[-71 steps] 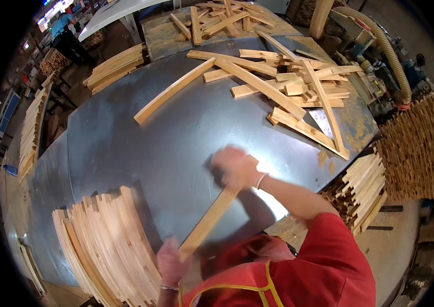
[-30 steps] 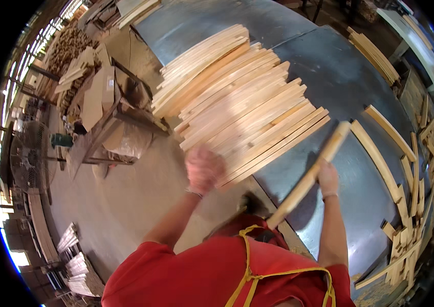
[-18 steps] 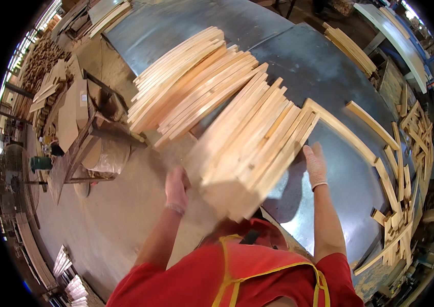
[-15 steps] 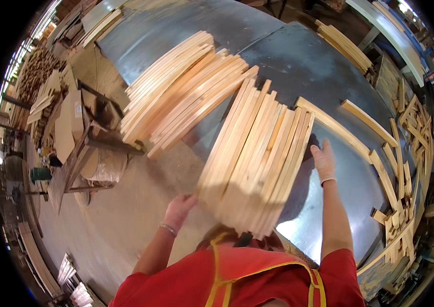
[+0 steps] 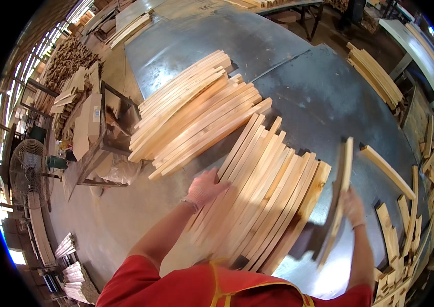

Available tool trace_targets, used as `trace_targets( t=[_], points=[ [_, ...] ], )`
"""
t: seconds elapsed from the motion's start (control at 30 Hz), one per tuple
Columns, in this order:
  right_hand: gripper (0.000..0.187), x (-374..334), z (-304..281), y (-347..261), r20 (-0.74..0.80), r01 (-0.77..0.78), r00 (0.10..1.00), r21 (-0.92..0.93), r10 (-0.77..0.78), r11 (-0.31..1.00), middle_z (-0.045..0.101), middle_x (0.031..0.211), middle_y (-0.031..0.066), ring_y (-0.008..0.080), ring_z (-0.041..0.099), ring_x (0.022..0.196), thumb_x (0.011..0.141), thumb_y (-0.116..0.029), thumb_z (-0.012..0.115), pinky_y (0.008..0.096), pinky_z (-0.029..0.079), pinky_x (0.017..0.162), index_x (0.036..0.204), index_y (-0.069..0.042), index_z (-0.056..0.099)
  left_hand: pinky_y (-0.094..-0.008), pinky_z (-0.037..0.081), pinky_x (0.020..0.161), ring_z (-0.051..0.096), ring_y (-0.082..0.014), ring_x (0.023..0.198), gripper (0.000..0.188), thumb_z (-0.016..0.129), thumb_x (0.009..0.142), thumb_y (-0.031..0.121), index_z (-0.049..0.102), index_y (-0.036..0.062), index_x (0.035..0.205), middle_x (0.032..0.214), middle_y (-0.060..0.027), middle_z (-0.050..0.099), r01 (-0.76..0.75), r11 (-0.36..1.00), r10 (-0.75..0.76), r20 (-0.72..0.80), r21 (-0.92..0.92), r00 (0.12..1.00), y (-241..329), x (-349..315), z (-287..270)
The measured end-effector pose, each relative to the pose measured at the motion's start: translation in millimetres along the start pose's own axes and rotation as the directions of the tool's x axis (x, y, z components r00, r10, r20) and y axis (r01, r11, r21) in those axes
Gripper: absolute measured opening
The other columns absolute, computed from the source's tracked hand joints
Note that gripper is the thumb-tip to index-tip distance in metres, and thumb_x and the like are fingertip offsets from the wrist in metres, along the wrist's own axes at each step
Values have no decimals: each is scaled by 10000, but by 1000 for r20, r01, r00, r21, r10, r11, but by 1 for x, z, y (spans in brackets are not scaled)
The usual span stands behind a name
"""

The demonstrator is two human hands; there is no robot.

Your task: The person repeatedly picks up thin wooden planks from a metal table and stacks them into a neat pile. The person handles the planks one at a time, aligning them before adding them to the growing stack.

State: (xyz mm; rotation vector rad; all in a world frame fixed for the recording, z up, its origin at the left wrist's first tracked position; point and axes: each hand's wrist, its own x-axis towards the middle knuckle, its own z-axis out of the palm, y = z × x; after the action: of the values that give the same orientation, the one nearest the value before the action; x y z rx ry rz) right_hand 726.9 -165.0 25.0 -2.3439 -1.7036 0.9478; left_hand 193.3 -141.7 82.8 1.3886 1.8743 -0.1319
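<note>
A row of pale wooden strips (image 5: pixel 258 189) lies side by side on the metal table in front of me, with the ends nearest me over its edge. My left hand (image 5: pixel 207 190) rests against the left side of this row, fingers stretched over the outer strips. To the right of the row, my right hand (image 5: pixel 353 207) grips a single curved wooden strip (image 5: pixel 344 189), held apart from the row and blurred by motion. The rightmost strip of the row (image 5: pixel 309 204) shows a broad face and lies slightly askew.
Beyond my left hand sits another bundle of curved strips (image 5: pixel 196 117) on the metal table (image 5: pixel 324 97). A loose strip (image 5: pixel 388 171) and a jumbled pile (image 5: pixel 406 245) lie to the right. At the left stand a cart with cardboard (image 5: pixel 86 128) and a fan (image 5: pixel 26 163).
My right hand has taken hold of a curved strip that lay right of the row. My left hand has moved from the row's near corner up along its left side. The view has shifted.
</note>
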Motion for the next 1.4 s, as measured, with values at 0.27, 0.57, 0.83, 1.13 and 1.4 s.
trace_targets(
  t=[0.27, 0.57, 0.83, 1.13, 1.4],
  points=[
    [646, -97, 90, -92, 184, -191, 981, 913, 54, 360, 691, 1229, 92, 193, 661, 1021, 940, -133, 628, 338, 566, 911, 1550, 30, 490, -434, 483, 1139, 633, -371, 1330, 1092, 701, 850, 741, 449, 5, 1617, 1415, -235, 666, -59, 998, 53, -191, -27, 980, 5, 55, 28],
    [381, -78, 132, -59, 337, -333, 942, 933, 6, -135, 714, 1035, 170, 382, 724, 887, 943, -360, 666, 553, 596, 809, 1108, -18, 638, -460, 522, 1071, 684, -369, 1231, 1002, 698, 904, 666, 441, 8, 1613, 1283, -229, 721, -178, 980, 175, -47, -84, 983, -2, 58, 18],
    [980, -123, 58, -144, 398, -285, 917, 698, -24, 657, 641, 1498, 215, 308, 651, 1319, 966, -675, 697, 491, 496, 1114, 1602, 32, 460, -511, 518, 1109, 635, -416, 1329, 1079, 668, 831, 837, 583, -20, 1482, 1435, -300, 635, -396, 876, 436, -100, 277, 894, -21, 90, 20],
    [747, -130, 92, -164, 0, -215, 971, 428, 239, 878, 783, 1034, 245, 371, 759, 983, 861, -615, 718, 446, 580, 905, 1142, 76, 762, -424, 607, 963, 712, -267, 1108, 742, 805, 857, -22, 512, 49, 1534, 1335, -122, 691, -144, 380, 498, 71, -914, 864, -13, 48, 27],
    [716, -197, -18, -225, -716, 471, 698, 464, 5, 751, 751, 1239, 240, 379, 714, 1139, 819, -468, 832, 448, 569, 981, 1324, 23, 700, -382, 592, 1028, 687, -253, 1232, 969, 871, 814, 15, 344, 27, 1627, 1402, -168, 675, -456, 221, 703, -183, -862, 687, 68, -20, -93]
  ],
)
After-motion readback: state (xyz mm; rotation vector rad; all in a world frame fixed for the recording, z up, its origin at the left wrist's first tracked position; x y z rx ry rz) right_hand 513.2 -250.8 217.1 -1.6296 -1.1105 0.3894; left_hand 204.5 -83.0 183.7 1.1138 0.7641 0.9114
